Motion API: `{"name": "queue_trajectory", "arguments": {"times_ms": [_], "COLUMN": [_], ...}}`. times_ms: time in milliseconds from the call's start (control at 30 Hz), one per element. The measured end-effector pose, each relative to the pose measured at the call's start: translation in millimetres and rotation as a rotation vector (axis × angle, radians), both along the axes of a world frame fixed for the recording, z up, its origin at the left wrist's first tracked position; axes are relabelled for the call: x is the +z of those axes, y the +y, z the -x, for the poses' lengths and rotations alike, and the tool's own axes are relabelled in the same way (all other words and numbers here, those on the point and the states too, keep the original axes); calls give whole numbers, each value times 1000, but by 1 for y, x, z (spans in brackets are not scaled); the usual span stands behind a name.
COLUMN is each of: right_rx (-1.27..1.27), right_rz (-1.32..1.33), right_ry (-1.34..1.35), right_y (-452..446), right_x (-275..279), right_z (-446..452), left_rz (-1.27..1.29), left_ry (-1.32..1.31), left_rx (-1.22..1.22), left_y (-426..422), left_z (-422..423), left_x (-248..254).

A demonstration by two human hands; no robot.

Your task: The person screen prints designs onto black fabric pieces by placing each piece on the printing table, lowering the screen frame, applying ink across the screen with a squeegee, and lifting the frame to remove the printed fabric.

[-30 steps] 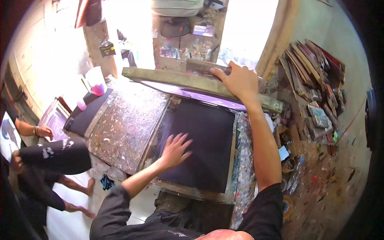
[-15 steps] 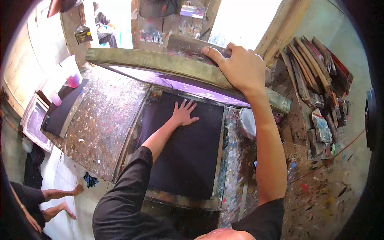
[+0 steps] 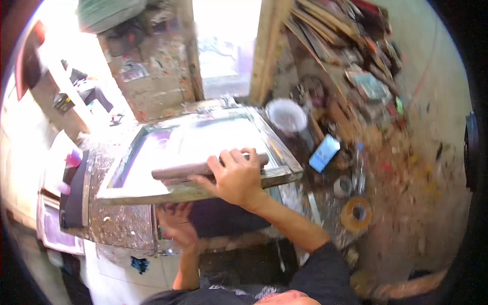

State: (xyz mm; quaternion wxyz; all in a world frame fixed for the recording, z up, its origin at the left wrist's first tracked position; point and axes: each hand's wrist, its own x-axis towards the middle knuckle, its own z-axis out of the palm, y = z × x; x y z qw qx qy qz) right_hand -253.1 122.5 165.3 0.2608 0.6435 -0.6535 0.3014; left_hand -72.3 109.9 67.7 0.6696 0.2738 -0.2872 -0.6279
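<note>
A wooden-framed printing screen (image 3: 152, 195) is tilted low over the worktable, its front rail raised toward me. A long brown squeegee (image 3: 178, 172) lies across the mesh near that rail. My right hand (image 3: 236, 178) is closed around the squeegee, with its wrist over the front rail. Under the rail, my left hand (image 3: 178, 226) is somewhat blurred, with its fingers spread and nothing visible in it. Beside it, a black sheet (image 3: 223, 218) lies flat below the screen, partly hidden by the frame.
To the right are a white bowl (image 3: 287, 116), a blue-screened phone (image 3: 324, 153), a roll of tape (image 3: 356, 214) and a clear bottle (image 3: 359, 170). Wooden frames (image 3: 325, 30) are stacked beyond. A bucket with pink paint (image 3: 73, 157) and another black panel (image 3: 76, 195) are at left.
The screen has swung down from nearly upright, with my right hand moving down along with it. My left hand has drawn back toward me off the black sheet. The view has shifted.
</note>
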Motion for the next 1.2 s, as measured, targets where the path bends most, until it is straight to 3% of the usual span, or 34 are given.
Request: {"name": "queue_trajectory", "arguments": {"times_ms": [33,67,100,200,233,333,433,533,633,700,800,900,967,1067,1167,1200], "right_rx": [41,118,143,198,279,331,277,285,27,8,121,244,274,361,237,271], "right_rz": [-72,-153,-184,-702,-821,-878,-859,-558,-522,-411,-245,-444,-940,-1002,-546,-612], "right_ry": [5,18,8,-129,-259,-158,-117,53,239,262,211,73,-3,-18,82,37], "right_y": [9,16,18,-5,-15,-10,4,-2,-86,-157,-192,-165,-144,-163,-237,-256], "right_x": [-15,-31,-50,-92,-97,-74,-89,-121,-141,-166,-165,-150,-114,-112,-134,-126], "right_z": [-4,-10,-13,-7,10,20,6,-11,22,72,108,94,82,88,113,120], "left_rz": [-21,-123,-188,-316,-344,-359,-364,-423,-426,-383,-476,-501,-513,-547,-549,-541], "left_ry": [-1,-197,-191,-268,-255,-295,-350,-374,-388,-426,-661,-744,-752,-751,-738,-740], "left_rx": [28,-55,-251,-299,-326,-339,-287,-247,-263,-325,-443,-509,-540,-526,-551,-538], "left_y": [16,13,13,20,22,23,29,28,29,26,19,15,9,14,13,12], "left_z": [-17,-38,-56,-66,-65,-66,-59,-58,-60,-66,-79,-85,-86,-83,-85,-84], "left_x": [11,-5,-19,-72,-83,-104,-84,-85,-84,-87,-84,-84,-88,-94,-99,-93]}}
